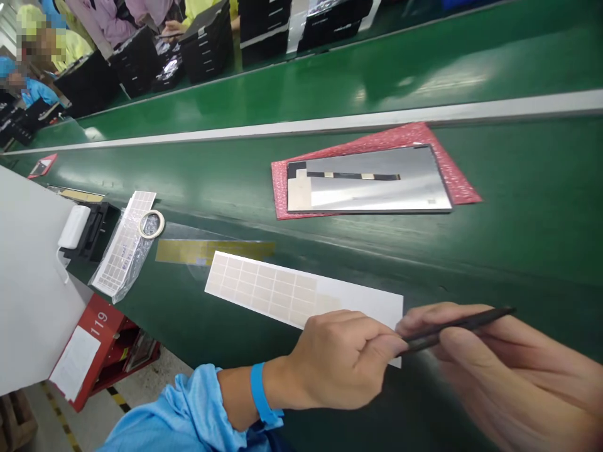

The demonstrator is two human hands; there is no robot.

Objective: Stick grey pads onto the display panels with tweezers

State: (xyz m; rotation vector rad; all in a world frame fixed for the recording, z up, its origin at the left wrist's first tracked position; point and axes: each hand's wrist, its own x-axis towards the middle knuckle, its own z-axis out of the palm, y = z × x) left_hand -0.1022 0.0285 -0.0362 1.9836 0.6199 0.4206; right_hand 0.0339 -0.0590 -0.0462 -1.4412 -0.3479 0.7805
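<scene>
Resting at the counter's near edge, the left hand is curled, fingers pinched together over the white sticker sheet's end. The right hand lies low and angled inward, fingers clamped on black tweezers whose tips meet the left fingertips. A slip could crease the sheet. Farther back lies a metal panel.

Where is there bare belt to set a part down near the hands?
Free: green belt right of the pink foam sheet and metal panel, and the strip between that panel and the white sticker sheet. Crowded: the left end, around tape roll and bagged sheet.
</scene>
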